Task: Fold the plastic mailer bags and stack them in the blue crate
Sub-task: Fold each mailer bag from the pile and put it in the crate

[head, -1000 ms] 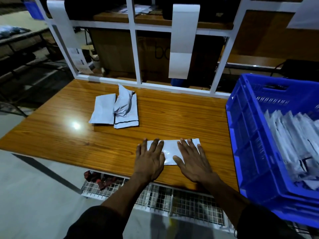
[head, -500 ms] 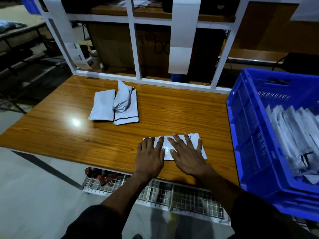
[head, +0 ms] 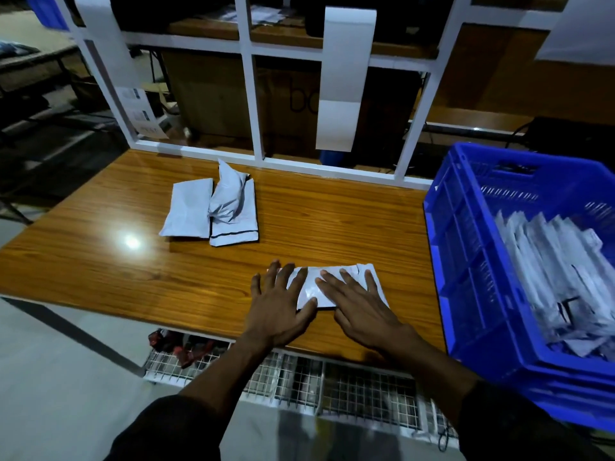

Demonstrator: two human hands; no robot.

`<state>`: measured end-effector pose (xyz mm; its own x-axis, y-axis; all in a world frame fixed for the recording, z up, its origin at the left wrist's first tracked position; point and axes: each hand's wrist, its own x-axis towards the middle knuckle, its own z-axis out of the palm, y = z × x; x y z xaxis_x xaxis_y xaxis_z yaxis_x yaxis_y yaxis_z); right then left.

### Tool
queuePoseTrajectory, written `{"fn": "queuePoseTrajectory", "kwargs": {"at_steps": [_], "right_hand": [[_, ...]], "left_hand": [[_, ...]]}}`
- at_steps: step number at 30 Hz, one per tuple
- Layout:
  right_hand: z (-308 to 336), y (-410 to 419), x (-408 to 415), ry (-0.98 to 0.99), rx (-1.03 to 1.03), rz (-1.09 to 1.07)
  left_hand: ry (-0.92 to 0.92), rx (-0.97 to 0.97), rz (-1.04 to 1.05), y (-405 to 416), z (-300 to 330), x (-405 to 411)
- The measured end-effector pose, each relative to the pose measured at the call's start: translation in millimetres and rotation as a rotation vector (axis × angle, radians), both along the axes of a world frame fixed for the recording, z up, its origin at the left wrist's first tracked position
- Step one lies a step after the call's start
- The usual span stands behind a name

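My left hand and right hand lie flat, fingers spread, pressing the folded mailer bag onto the tabletop near its front edge. Unfolded mailer bags lie further back. The blue crate, holding folded bags, stands to my right.

Hands: left hand and right hand lay flat, pressing folded white plastic mailer bag.
Bench: wooden bench carried it.
Crate: blue plastic crate stood right, holding folded bags.
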<state>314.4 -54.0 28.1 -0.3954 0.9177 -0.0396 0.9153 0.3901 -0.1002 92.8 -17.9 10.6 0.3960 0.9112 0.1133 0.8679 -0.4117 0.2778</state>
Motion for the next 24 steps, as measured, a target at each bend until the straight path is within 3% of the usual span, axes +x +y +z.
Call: {"fn": "queuePoseTrajectory", "kwargs": {"at_steps": [3,5,8,11,14,16,21,24], "right_hand": [[9,5,-3,0.119,-0.065,-0.025],[15,2,-5,0.125,0.009,0.019],[18,-14,-7,-0.027,0.241,0.301],[22,-19,-8,-0.169,0.281,0.447],[29,-8,-14,-0.269,0.188,0.408],[40,3,-22,-0.266,0.137,0.274],[76,24,-22,-0.094,0.144,0.196],[106,25,-2,0.035,0.172,0.094]], "left_hand": [[0.005,0.083,0.023,-3,0,-4],[0.027,0.098,0.063,-5,-1,-6],[0.009,0.101,0.108,-7,0,-7],[-0.012,0.124,0.114,-7,-2,-7],[-0.051,0.143,0.053,-7,-2,-7],[-0.128,0.146,0.018,-6,-1,-8],[-0.363,0.111,0.118,-6,4,-7],[-0.266,0.055,0.152,-4,0,0]]}}
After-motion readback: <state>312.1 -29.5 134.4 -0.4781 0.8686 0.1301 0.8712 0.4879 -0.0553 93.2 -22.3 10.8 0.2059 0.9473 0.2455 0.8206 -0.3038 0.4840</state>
